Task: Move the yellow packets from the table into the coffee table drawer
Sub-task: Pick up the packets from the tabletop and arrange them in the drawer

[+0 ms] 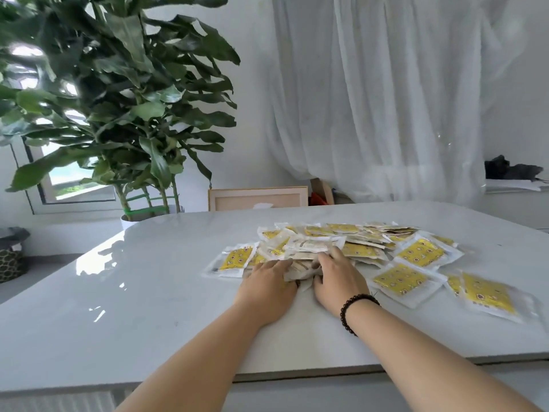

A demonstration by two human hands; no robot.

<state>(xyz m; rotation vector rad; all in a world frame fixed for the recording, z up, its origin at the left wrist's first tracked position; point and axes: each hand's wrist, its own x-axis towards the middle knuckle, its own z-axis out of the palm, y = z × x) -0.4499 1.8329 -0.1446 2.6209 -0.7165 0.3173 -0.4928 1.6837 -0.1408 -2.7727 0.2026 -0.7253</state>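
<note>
Several yellow packets (420, 252) in clear wrappers lie scattered in a loose pile on the white table (148, 292), right of centre. Both my hands are at the pile's near edge. My left hand (267, 288) lies palm down with its fingers on the packets. My right hand (335, 278), with a dark bead bracelet at the wrist, curls its fingers round a bunch of packets (300, 270) held between the two hands. No coffee table or drawer is in view.
A tall leafy plant (118, 99) in a white pot stands behind the table's far left corner. A framed board (258, 199) leans behind the far edge, under white curtains (386, 99). A dark bin (12, 251) sits on the floor at the left.
</note>
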